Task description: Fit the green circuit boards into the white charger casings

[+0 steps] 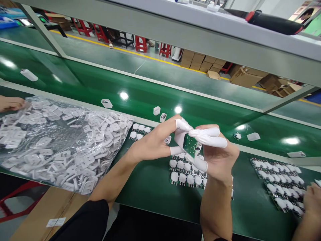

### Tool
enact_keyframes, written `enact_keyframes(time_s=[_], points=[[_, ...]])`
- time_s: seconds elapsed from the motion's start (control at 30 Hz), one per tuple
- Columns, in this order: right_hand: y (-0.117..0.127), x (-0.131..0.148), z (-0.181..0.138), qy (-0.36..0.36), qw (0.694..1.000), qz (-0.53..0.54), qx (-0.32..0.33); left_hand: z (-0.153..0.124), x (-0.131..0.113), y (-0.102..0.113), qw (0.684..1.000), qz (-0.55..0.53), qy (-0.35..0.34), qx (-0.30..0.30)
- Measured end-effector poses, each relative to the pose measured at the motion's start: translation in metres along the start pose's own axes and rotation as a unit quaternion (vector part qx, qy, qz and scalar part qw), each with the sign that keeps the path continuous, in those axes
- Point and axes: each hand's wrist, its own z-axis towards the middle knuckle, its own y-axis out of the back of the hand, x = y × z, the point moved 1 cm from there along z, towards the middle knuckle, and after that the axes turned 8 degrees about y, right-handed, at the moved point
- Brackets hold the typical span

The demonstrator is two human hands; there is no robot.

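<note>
My left hand (pixel 160 137), with white finger cots on its fingertips, grips a white plastic housing (pixel 179 138). In my right hand (pixel 218 154), also wearing white cots, a green circuit board (pixel 190 144) is pinched between thumb and fingers. The board meets the housing's edge; how far it sits inside, I cannot tell. Under my hands, rows of circuit boards topped with white blobs (pixel 187 179) lie on the green bench. A smaller group of such boards (pixel 140 130) is by my left wrist, and a white housing (pixel 168 140) stands just behind that hand.
At left lies a clear plastic bag of white plastic parts (pixel 100 140), with another person's hand (pixel 12 103) at its edge. More boards (pixel 281 184) are at right beside another person's hand (pixel 313 201). Several white housings (pixel 156 110) rest on the green belt (pixel 140 103). A shelf (pixel 200 30) crosses above.
</note>
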Motion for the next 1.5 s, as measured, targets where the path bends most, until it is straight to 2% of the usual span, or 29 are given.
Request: enact_keyframes(time_s=[0.13,0.3,0.4,0.47,0.53,0.6,0.7,0.77,0.87,0.97,1.07,1.13,1.23,1.33,1.43,1.5], points=[[-0.001,0.000,-0.001,-0.051,0.997,-0.043,0.024,-0.001,0.006,0.001,1.000,0.017,0.009,-0.012],[-0.003,-0.009,-0.003,-0.096,0.990,-0.082,0.055,0.001,0.018,0.006,0.996,0.010,0.075,-0.037],[-0.006,-0.025,-0.004,-0.089,0.992,-0.085,0.026,0.003,0.020,0.016,0.992,-0.029,0.086,-0.091],[-0.012,-0.043,-0.002,-0.102,0.990,-0.094,0.005,0.002,0.019,0.028,0.985,-0.067,0.066,-0.142],[-0.023,-0.064,0.004,-0.137,0.984,-0.115,0.023,-0.001,0.015,0.044,0.975,-0.084,0.038,-0.202],[-0.040,-0.090,0.015,-0.179,0.965,-0.160,0.103,-0.006,0.010,0.064,0.960,-0.069,0.006,-0.270],[-0.077,-0.132,0.033,-0.237,0.902,-0.232,0.275,-0.017,0.003,0.092,0.931,-0.030,-0.059,-0.360],[-0.106,-0.160,0.044,-0.257,0.870,-0.253,0.336,-0.025,0.001,0.107,0.911,-0.021,-0.068,-0.406],[-0.152,-0.196,0.058,-0.287,0.823,-0.294,0.393,-0.034,0.002,0.119,0.887,-0.012,-0.028,-0.460],[-0.195,-0.221,0.067,-0.313,0.784,-0.327,0.425,-0.037,0.000,0.121,0.871,0.010,-0.025,-0.490],[-0.227,-0.234,0.074,-0.323,0.763,-0.335,0.449,-0.036,-0.006,0.121,0.868,0.016,-0.008,-0.497],[-0.237,-0.234,0.080,-0.315,0.765,-0.331,0.455,-0.036,-0.011,0.120,0.869,0.010,0.006,-0.494],[-0.227,-0.219,0.089,-0.275,0.789,-0.327,0.442,-0.037,-0.017,0.118,0.875,0.006,-0.003,-0.484],[-0.189,-0.186,0.087,-0.238,0.805,-0.331,0.432,-0.037,-0.022,0.114,0.883,0.013,-0.006,-0.470],[-0.143,-0.147,0.067,-0.226,0.787,-0.330,0.471,-0.036,-0.027,0.106,0.897,0.014,-0.005,-0.441],[-0.122,-0.127,0.045,-0.218,0.766,-0.314,0.516,-0.034,-0.031,0.100,0.915,0.004,-0.010,-0.404]])
